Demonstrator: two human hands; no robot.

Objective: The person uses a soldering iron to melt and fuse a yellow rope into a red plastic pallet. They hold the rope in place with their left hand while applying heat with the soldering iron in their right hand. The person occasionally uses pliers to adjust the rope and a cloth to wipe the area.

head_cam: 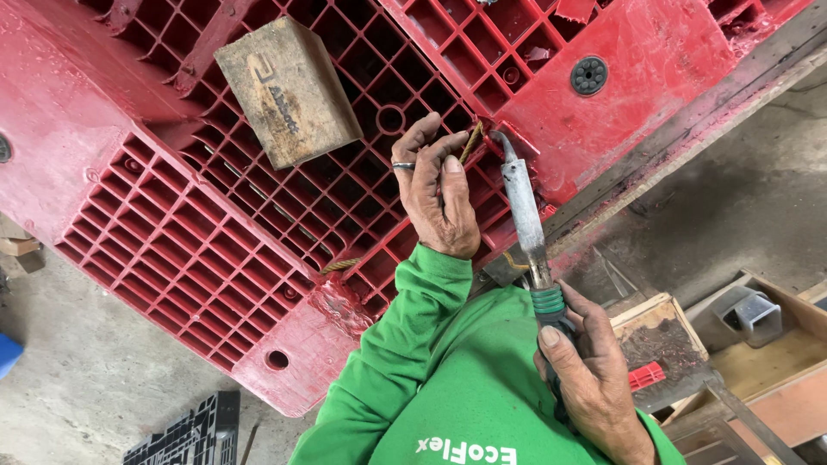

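Left hand [439,194], ring on one finger, is closed in a pinch on a thin brownish rod [470,143]; the rod's upper end is held against the grid of a red plastic pallet [198,232]. Right hand [590,370] is clamped round the dark handle of a heat tool [525,215]; its grey metal barrel is angled up, bent tip set just beside the rod end at a rib of the pallet. Green sleeves are worn. A worn wooden block [289,90] is seen lying on the pallet grid, above left of the hands. Wooden boxes [659,331] are noted at lower right, near the right hand
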